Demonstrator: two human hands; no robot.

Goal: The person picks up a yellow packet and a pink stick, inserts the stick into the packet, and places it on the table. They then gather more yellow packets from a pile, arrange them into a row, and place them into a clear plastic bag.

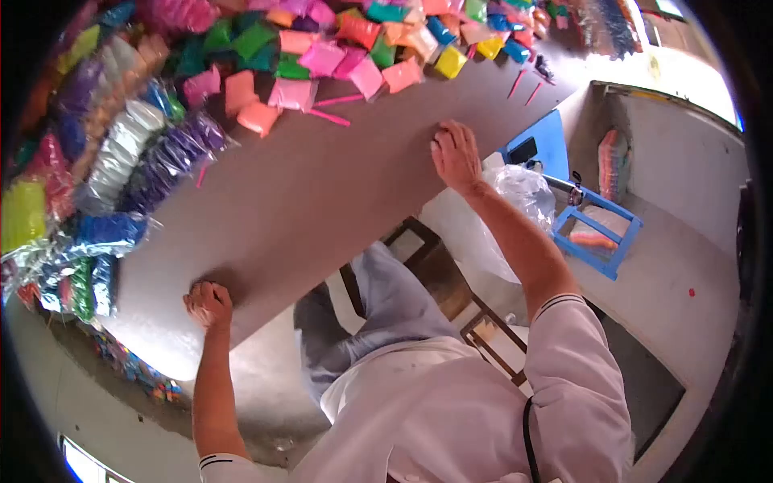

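Observation:
My left hand (208, 304) rests on the brown tabletop (298, 177) near its front left end, fingers curled into a loose fist. Nothing shows in it. Farther right, my right hand (457, 155) lies palm down on the same table, its fingers a little bent and apart, holding nothing. Beyond it are small packets of coloured material, such as an orange packet (403, 75) and a yellow packet (450, 62). Pink sticks (328, 117) lie beside the packets. Left of my left hand are larger bundles, including a blue bundle (113, 233) and a purple bundle (173, 165).
A clear plastic bag (519, 193) hangs by my right forearm. Behind it stands a blue plastic stool (543, 145) with a dark phone (523, 150) on it. A wooden chair (439, 278) is beside my legs. Several colourful pieces (137, 366) lie below the table's left end.

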